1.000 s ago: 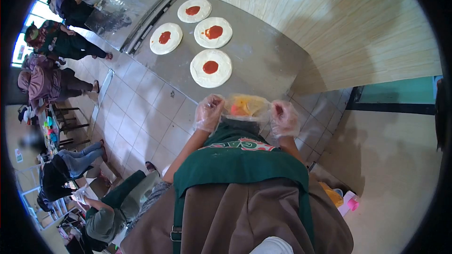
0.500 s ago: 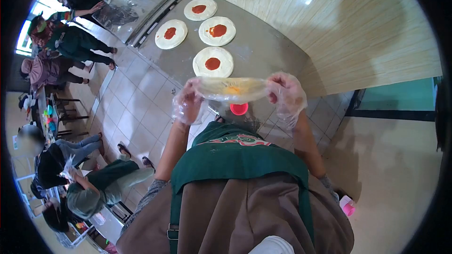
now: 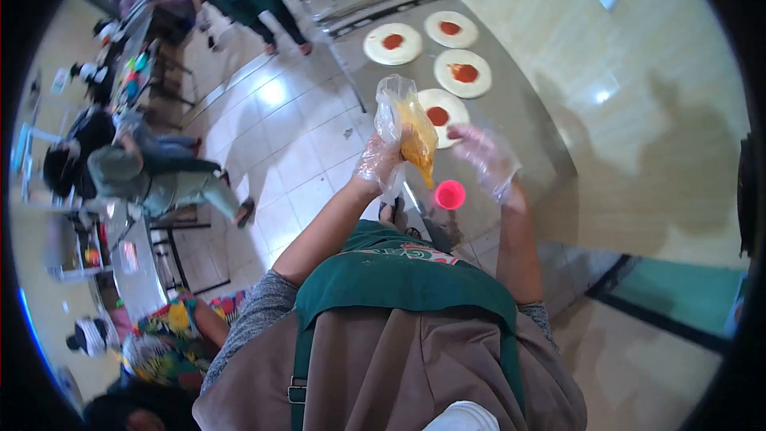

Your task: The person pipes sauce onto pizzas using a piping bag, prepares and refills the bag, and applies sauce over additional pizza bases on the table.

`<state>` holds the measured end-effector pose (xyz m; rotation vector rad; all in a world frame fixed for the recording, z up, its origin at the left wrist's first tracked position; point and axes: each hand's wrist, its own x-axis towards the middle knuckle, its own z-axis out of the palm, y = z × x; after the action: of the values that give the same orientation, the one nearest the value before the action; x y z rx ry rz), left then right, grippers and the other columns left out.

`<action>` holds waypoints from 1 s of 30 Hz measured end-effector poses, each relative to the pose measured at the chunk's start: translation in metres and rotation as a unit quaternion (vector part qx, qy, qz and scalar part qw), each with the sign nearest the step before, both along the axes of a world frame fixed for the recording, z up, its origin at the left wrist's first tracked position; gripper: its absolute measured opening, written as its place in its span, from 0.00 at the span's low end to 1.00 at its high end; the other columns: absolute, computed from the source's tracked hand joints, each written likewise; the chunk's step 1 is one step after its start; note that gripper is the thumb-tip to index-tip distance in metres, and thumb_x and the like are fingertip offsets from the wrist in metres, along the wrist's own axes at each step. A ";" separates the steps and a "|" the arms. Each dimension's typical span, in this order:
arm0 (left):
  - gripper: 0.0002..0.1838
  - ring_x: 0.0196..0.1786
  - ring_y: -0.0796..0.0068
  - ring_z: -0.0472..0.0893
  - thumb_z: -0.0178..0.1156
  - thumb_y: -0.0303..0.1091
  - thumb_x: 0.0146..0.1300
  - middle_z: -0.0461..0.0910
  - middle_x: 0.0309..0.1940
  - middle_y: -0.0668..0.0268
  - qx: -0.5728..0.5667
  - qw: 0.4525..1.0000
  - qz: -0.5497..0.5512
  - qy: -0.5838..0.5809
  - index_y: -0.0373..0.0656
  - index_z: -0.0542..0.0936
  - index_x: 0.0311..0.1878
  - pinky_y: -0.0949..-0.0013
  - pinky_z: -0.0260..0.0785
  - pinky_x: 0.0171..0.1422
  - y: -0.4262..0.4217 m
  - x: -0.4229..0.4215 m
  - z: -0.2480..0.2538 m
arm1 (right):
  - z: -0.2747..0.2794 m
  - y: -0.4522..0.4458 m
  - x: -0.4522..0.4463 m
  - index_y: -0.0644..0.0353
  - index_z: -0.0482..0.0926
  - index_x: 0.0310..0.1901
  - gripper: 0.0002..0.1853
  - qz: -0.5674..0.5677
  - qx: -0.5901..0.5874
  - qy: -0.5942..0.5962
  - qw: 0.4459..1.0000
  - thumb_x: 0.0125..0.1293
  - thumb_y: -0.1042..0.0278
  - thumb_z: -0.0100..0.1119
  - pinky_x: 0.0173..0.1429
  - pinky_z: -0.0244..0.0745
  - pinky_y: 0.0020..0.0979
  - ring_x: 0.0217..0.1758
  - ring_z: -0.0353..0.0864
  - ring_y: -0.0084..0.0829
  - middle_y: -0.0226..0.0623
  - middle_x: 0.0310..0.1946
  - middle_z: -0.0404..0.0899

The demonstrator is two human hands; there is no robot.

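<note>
My left hand (image 3: 381, 161), in a clear plastic glove, is closed around a clear plastic bag of orange-yellow sauce (image 3: 419, 144). The bag's narrow tip points down, and its loose upper part stands above my fingers. Off to the right of the bag, my gloved right hand (image 3: 485, 161) is open and holds nothing, with its fingers toward the nearest dough round. That dough round (image 3: 451, 112) has red sauce in its middle and is partly hidden by the bag and my hand. A pink cup (image 3: 450, 195) stands just below the bag's tip.
More dough rounds with red sauce, such as this one (image 3: 463, 73), lie on the metal table (image 3: 519, 128), which meets a tiled wall (image 3: 638, 112). Several people are at left, one in grey-green (image 3: 120, 172) beside a table. Tiled floor (image 3: 271, 152) lies left of my table.
My hands have moved apart; earlier both held the bag stretched sideways. Now the bag hangs tip-down in my left hand, and my right hand has let go. The view has turned.
</note>
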<state>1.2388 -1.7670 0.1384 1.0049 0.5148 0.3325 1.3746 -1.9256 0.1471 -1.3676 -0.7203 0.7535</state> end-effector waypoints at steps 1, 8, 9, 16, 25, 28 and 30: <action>0.32 0.55 0.70 0.72 0.62 0.44 0.59 0.73 0.52 0.62 -0.054 0.998 0.010 -0.033 0.39 0.63 0.61 0.65 0.68 0.57 0.008 -0.009 0.003 | -0.013 0.014 -0.008 0.65 0.73 0.51 0.20 0.078 0.002 -0.003 0.997 0.58 0.67 0.62 0.47 0.71 0.26 0.42 0.74 0.22 0.33 0.40 0.75; 0.18 0.39 0.74 0.80 0.60 0.36 0.58 0.79 0.39 0.64 0.299 0.947 0.105 0.044 0.40 0.73 0.51 0.72 0.74 0.43 0.062 -0.082 0.000 | -0.034 0.120 -0.088 0.67 0.70 0.53 0.23 0.313 0.089 0.194 0.926 0.56 0.70 0.62 0.52 0.71 0.30 0.46 0.76 0.27 0.36 0.45 0.76; 0.18 0.34 0.76 0.79 0.60 0.37 0.59 0.79 0.36 0.64 0.263 0.957 0.087 0.083 0.40 0.73 0.50 0.74 0.73 0.38 0.073 -0.096 0.011 | -0.020 0.136 -0.095 0.67 0.71 0.52 0.21 0.347 0.080 0.195 0.914 0.57 0.70 0.61 0.52 0.71 0.30 0.46 0.76 0.28 0.36 0.44 0.77; 0.21 0.17 0.80 0.75 0.55 0.49 0.61 0.78 0.26 0.64 0.146 0.988 0.041 0.030 0.41 0.74 0.46 0.80 0.67 0.17 0.131 -0.205 0.056 | 0.030 0.235 -0.186 0.65 0.75 0.42 0.10 0.484 -0.011 0.111 0.868 0.63 0.69 0.53 0.37 0.77 0.30 0.30 0.79 0.31 0.39 0.30 0.79; 0.21 0.28 0.69 0.81 0.47 0.47 0.66 0.79 0.36 0.58 0.143 0.975 0.151 0.083 0.37 0.72 0.47 0.73 0.76 0.26 0.290 -0.343 0.064 | 0.028 0.434 -0.320 0.60 0.72 0.29 0.10 0.631 -0.037 0.188 0.752 0.63 0.64 0.47 0.34 0.75 0.28 0.28 0.79 0.32 0.38 0.23 0.75; 0.19 0.37 0.64 0.82 0.44 0.45 0.68 0.78 0.36 0.58 0.070 0.955 0.288 -0.001 0.38 0.72 0.46 0.64 0.77 0.39 0.334 -0.376 0.053 | 0.033 0.488 -0.363 0.58 0.71 0.29 0.10 0.640 -0.043 0.257 0.723 0.64 0.63 0.45 0.39 0.76 0.32 0.29 0.81 0.36 0.40 0.24 0.76; 0.17 0.43 0.58 0.80 0.46 0.46 0.67 0.76 0.31 0.60 0.008 0.913 0.402 -0.076 0.40 0.71 0.39 0.56 0.73 0.50 0.368 -0.394 0.035 | 0.017 0.528 -0.390 0.56 0.70 0.28 0.10 0.687 -0.075 0.285 0.665 0.63 0.63 0.44 0.43 0.76 0.34 0.30 0.81 0.38 0.43 0.26 0.78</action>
<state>0.8445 -1.3993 0.1735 0.7308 0.7720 1.1425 0.9851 -1.3973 0.1644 -0.3724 -1.1275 2.3519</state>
